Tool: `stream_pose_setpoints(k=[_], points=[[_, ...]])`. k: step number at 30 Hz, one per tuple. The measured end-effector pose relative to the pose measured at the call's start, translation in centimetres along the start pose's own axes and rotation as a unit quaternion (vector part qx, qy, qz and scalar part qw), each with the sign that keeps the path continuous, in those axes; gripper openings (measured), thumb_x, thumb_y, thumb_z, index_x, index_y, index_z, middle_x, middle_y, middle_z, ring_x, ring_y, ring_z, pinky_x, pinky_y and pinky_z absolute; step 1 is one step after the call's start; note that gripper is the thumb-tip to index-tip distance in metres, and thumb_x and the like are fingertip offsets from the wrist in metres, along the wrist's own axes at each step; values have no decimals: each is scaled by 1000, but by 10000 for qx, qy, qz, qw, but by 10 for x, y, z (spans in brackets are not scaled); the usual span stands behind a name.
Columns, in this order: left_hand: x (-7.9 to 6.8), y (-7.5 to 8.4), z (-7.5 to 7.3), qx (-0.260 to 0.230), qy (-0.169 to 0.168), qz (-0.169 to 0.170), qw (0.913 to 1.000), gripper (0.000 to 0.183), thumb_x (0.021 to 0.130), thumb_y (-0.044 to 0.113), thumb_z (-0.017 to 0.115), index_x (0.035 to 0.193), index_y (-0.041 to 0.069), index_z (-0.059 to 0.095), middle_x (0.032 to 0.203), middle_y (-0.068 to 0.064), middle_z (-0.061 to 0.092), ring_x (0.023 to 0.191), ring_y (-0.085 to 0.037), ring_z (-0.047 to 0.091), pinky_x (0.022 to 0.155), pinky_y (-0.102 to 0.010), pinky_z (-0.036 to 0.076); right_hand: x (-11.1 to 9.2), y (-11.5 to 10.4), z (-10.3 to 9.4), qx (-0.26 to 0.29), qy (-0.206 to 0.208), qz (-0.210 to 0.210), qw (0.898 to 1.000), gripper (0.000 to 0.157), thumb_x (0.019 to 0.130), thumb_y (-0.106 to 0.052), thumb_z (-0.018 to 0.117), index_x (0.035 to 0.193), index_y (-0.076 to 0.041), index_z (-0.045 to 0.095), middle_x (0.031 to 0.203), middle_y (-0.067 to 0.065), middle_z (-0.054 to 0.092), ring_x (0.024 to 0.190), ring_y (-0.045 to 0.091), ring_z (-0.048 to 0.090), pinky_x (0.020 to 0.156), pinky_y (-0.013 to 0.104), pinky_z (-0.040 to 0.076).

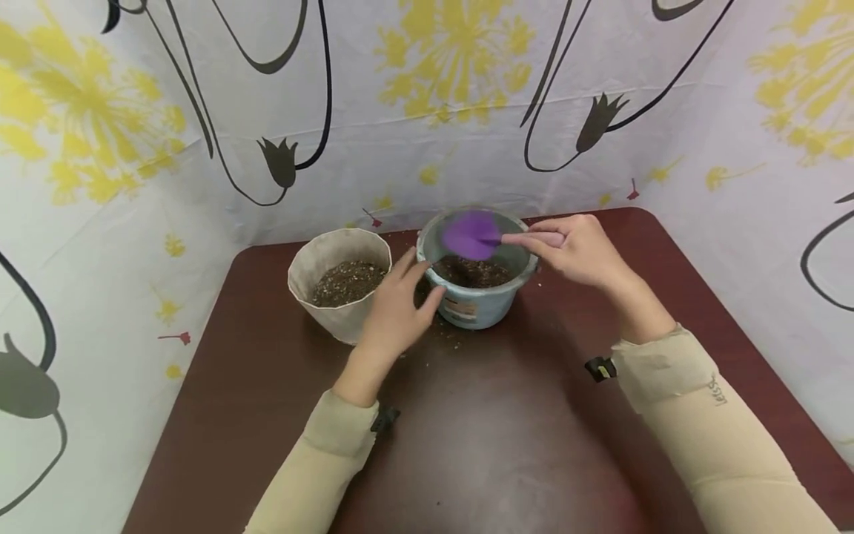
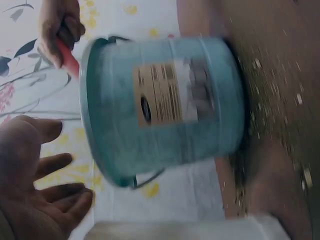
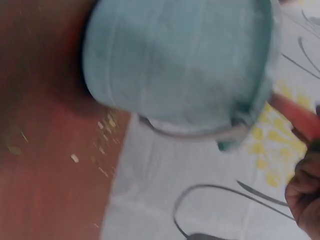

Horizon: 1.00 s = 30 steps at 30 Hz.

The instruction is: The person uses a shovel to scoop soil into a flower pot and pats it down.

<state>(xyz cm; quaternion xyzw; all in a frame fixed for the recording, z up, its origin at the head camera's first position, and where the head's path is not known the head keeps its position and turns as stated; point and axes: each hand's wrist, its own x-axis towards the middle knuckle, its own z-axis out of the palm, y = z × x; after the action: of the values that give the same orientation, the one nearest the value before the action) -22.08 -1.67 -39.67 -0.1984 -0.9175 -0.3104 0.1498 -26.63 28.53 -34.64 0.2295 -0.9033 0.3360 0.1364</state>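
My right hand (image 1: 582,248) grips the pink handle of a hand trowel (image 1: 472,234), whose purple blade is blurred over the mouth of a blue-green bucket (image 1: 490,305). Dark soil (image 1: 477,273) lies in the bucket. With fingers spread and holding nothing, my left hand (image 1: 399,300) hovers between the bucket's near left rim and a white fluted pot (image 1: 333,317). The pot also contains soil (image 1: 348,283). In the left wrist view, the bucket's paper label (image 2: 160,92) faces the camera, and the left fingers stand apart from the rim.
Both containers stand near the back of a dark red-brown table (image 1: 494,415). Soil crumbs (image 3: 107,132) are scattered around the bucket's base. A wire bail (image 3: 195,134) hangs down its side. Flower-printed sheeting (image 1: 400,178) encloses the back and sides.
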Motion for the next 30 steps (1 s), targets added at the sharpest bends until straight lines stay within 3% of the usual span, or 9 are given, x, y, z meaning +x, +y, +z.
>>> stream_pose_setpoints(k=[4, 8, 11, 15, 20, 25, 30], points=[[0, 1, 8, -31, -570, -350, 9978, 57, 99, 44, 65, 143, 7, 58, 158, -25, 34, 140, -41, 43, 109, -51, 43, 4, -9, -17, -124, -1359, -669, 9884, 17, 97, -24, 71, 111, -24, 81, 95, -1, 78, 44, 5, 45, 50, 25, 42], [0, -2, 11, -35, -480, -314, 9983, 57, 97, 45, 67, 140, 8, 61, 156, -26, 37, 136, -41, 48, 106, -49, 46, 15, -22, -32, -102, -2210, -886, 9712, 15, 97, -21, 72, 108, -23, 82, 107, -4, 77, 44, 0, 35, 49, 23, 38], [1, -3, 13, 16, -366, -222, 9991, 56, 97, 45, 67, 138, 9, 63, 154, -26, 40, 133, -40, 51, 104, -49, 48, 24, -29, -31, -243, -2527, -970, 9624, 12, 96, -20, 72, 103, -21, 82, 98, -7, 78, 46, -1, 43, 48, 24, 40], [3, -3, 15, 87, -277, -148, 9995, 54, 96, 45, 68, 136, 10, 65, 152, -26, 43, 132, -40, 53, 103, -48, 49, 29, -36, -3, -986, -2507, -1134, 9563, 13, 96, -23, 71, 99, -16, 81, 87, -4, 77, 63, 8, 65, 58, 34, 53], [5, -2, 16, 59, -219, -62, 9997, 53, 95, 45, 70, 133, 9, 67, 151, -26, 45, 130, -40, 55, 100, -48, 51, 25, -40, 23, -1877, -2023, -906, 9569, 17, 93, -23, 73, 105, -13, 81, 87, 2, 76, 66, 19, 67, 57, 42, 53], [4, -4, 16, 14, -112, -21, 9999, 53, 95, 44, 71, 133, 8, 67, 149, -27, 46, 126, -42, 57, 99, -49, 52, 24, -32, 23, -2445, -1516, -567, 9560, 12, 92, -25, 73, 92, -15, 79, 73, 3, 71, 58, 23, 63, 49, 43, 50], [3, -4, 17, -39, -135, -68, 9999, 53, 95, 45, 70, 133, 9, 67, 150, -26, 45, 130, -41, 55, 100, -49, 51, 23, -17, 6, -2820, -1399, -111, 9491, 23, 92, -28, 73, 72, -16, 69, 60, 2, 60, 61, 29, 64, 53, 50, 51]])
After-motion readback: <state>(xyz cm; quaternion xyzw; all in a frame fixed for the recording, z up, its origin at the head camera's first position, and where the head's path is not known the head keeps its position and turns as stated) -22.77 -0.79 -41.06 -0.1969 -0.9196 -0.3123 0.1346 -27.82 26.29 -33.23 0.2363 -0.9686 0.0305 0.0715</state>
